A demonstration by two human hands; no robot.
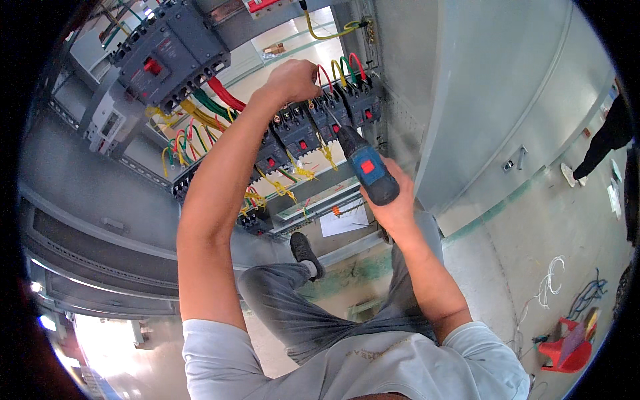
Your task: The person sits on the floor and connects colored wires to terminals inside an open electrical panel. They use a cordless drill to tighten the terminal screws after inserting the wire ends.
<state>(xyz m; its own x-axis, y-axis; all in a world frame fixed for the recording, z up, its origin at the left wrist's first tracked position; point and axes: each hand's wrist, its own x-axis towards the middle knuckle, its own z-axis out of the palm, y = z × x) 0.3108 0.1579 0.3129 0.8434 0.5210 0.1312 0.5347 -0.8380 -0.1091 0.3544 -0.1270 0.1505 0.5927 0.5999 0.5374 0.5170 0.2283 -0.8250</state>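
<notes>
My right hand [397,200] is wrapped round a blue and black power screwdriver [365,165] with a red patch on its body. Its thin bit reaches up and left to the top side of one of the dark moulded-case breakers [327,120] with red toggles, which stand in a row. My left hand [292,80] is at the top edge of the same row, fingers drawn together; what they hold, if anything, is hidden. Close to it, short red, yellow and green wires [343,69] arch up from the breaker terminals. Yellow wires [327,155] hang below the row.
A larger breaker [170,59] with thick red, green and yellow cables is at upper left. The grey cabinet door [497,100] stands on the right. Paper [345,221] lies low inside the cabinet. A red stool [567,353] and cable coils [587,293] are at lower right; another person stands at far right.
</notes>
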